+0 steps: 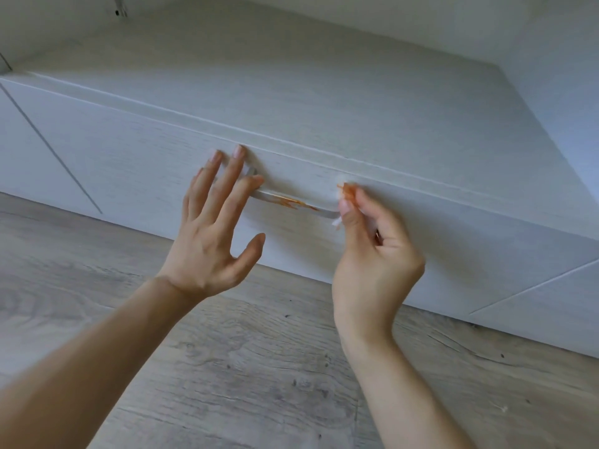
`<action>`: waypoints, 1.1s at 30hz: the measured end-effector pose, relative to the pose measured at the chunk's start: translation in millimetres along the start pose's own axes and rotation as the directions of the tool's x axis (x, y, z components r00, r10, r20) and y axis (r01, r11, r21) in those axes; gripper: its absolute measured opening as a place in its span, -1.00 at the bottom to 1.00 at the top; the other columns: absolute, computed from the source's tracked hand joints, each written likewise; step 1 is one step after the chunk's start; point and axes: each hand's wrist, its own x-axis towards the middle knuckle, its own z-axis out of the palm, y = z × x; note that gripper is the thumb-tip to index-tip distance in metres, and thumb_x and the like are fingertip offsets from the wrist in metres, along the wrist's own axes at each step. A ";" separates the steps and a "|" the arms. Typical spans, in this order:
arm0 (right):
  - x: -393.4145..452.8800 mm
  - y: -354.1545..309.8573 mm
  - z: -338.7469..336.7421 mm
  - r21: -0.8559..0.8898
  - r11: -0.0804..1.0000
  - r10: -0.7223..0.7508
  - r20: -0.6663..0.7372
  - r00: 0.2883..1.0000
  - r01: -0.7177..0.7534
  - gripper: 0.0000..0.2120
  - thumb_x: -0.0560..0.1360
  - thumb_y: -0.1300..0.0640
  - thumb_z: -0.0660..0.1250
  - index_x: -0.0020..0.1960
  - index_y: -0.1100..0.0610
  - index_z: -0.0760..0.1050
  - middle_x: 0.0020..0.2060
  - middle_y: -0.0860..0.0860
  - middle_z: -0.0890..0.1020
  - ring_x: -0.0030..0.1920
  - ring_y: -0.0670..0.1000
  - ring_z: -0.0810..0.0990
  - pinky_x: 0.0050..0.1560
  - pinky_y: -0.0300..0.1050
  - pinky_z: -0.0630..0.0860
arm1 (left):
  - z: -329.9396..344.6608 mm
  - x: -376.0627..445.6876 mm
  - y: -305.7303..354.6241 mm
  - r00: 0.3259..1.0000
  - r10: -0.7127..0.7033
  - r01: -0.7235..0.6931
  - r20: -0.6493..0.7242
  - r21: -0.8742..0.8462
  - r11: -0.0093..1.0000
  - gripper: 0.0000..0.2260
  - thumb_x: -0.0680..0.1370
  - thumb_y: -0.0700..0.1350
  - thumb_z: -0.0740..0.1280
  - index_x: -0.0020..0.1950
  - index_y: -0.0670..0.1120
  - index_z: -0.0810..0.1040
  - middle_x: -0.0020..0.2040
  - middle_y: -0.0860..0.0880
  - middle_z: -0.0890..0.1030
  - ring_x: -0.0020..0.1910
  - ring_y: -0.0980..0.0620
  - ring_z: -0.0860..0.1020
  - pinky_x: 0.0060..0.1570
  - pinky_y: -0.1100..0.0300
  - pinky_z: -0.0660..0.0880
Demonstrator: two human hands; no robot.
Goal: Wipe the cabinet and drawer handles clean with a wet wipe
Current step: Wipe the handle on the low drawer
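A metal bar handle (293,202) runs across the front of a white drawer (421,241), with an orange smear along its middle. My left hand (212,228) rests open with spread fingers on the drawer front at the handle's left end. At the handle's right end, my right hand (372,251) pinches a small white wet wipe (345,191). The wipe is stained orange and mostly hidden by my fingers.
The low white cabinet has a flat top (324,85) and more door fronts to the left (39,157) and right (551,296). Grey wood-look flooring (243,351) lies below it. A white wall closes the recess on the right.
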 end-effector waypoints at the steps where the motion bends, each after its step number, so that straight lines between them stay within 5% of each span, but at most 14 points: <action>1: -0.4 -1.4 -1.2 -0.005 1.000 -0.008 0.024 1.000 0.008 -0.82 0.46 0.33 0.39 0.00 0.11 0.60 -0.12 0.07 0.69 -0.11 -0.19 0.65 -0.04 -0.40 0.49 | -0.5 -0.3 0.1 1.000 -0.008 0.008 0.004 0.000 1.000 -0.47 0.49 -0.01 0.22 0.41 -0.16 0.22 0.48 -0.29 0.17 0.48 -0.33 0.08 0.41 -0.26 0.09; 5: 1.0 -2.4 -14.4 -0.051 0.998 -0.041 0.067 0.997 0.044 -0.86 0.46 0.28 0.40 0.00 0.15 0.62 -0.13 0.03 0.69 -0.08 -0.19 0.64 -0.03 -0.40 0.48 | -0.6 -0.6 0.0 1.000 -0.017 0.017 0.003 0.006 1.000 -0.46 0.49 0.00 0.21 0.42 -0.15 0.21 0.47 -0.28 0.17 0.48 -0.32 0.09 0.40 -0.27 0.10; 11: 3.8 -0.9 -5.4 -0.257 0.911 -0.276 0.206 0.939 0.324 -0.82 0.45 0.31 0.39 0.06 0.28 0.61 -0.10 0.03 0.60 -0.11 -0.11 0.61 -0.01 -0.26 0.56 | -2.4 -1.4 1.2 0.999 -0.029 0.029 0.018 0.005 1.000 -0.47 0.50 0.00 0.21 0.42 -0.15 0.22 0.48 -0.27 0.16 0.49 -0.31 0.08 0.39 -0.28 0.11; 16: 0.0 2.3 -4.5 -0.291 0.892 -0.323 0.127 0.938 0.347 -0.87 0.45 0.28 0.41 0.00 0.26 0.64 -0.12 0.09 0.64 -0.12 -0.16 0.61 -0.08 -0.25 0.57 | -5.0 -2.4 -1.0 0.999 -0.021 0.021 0.036 0.011 1.000 -0.46 0.51 0.01 0.21 0.44 -0.15 0.21 0.50 -0.25 0.14 0.49 -0.30 0.07 0.38 -0.29 0.12; 21: -0.1 4.1 -0.8 -0.197 0.960 -0.192 0.046 0.980 0.197 -0.85 0.46 0.31 0.40 0.03 0.20 0.61 -0.12 0.11 0.65 -0.10 -0.20 0.62 -0.02 -0.39 0.47 | -5.6 -2.0 -2.6 0.999 -0.019 0.018 0.043 0.019 1.000 -0.45 0.51 0.01 0.21 0.45 -0.15 0.20 0.50 -0.24 0.14 0.49 -0.29 0.07 0.37 -0.31 0.13; 28: 3.3 -8.2 -5.1 -0.129 0.927 -0.337 0.117 0.934 0.351 -0.83 0.45 0.30 0.40 0.04 0.18 0.57 -0.11 -0.02 0.61 -0.08 -0.26 0.59 -0.05 -0.43 0.44 | -1.4 -1.0 0.3 1.000 -0.028 0.028 0.004 0.014 1.000 -0.46 0.50 0.01 0.21 0.44 -0.14 0.20 0.48 -0.25 0.15 0.48 -0.30 0.07 0.37 -0.32 0.12; 33: 6.1 3.9 -9.5 -0.274 0.826 -0.438 0.236 0.867 0.492 -0.88 0.46 0.24 0.42 -0.01 0.24 0.64 -0.09 0.00 0.66 -0.03 -0.20 0.56 -0.07 -0.11 0.54 | -1.3 -1.8 0.3 0.999 -0.033 0.033 0.012 0.014 0.999 -0.46 0.50 0.02 0.20 0.44 -0.13 0.20 0.48 -0.25 0.15 0.49 -0.29 0.07 0.37 -0.31 0.12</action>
